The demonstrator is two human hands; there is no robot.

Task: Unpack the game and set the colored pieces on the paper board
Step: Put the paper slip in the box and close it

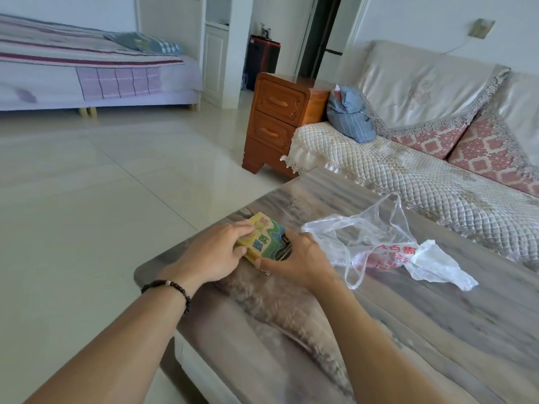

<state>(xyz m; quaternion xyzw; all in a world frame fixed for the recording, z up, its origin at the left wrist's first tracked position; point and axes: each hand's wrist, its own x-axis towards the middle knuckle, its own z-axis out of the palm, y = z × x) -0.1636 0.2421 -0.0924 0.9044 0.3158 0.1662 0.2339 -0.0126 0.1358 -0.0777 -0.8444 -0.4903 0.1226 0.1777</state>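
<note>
Glossy pale tile floor (87,176); bed (87,68) far left, wooden nightstand (277,121) beside quilted sofa (423,158), white walls (423,18), grey marbled table (437,330) in foreground.

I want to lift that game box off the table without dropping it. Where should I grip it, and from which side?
Probably across its short ends, one hand from each side, as the left hand and right hand hold it now. The game box lies flat, a small cuboid, so its end faces are exposed.
</note>
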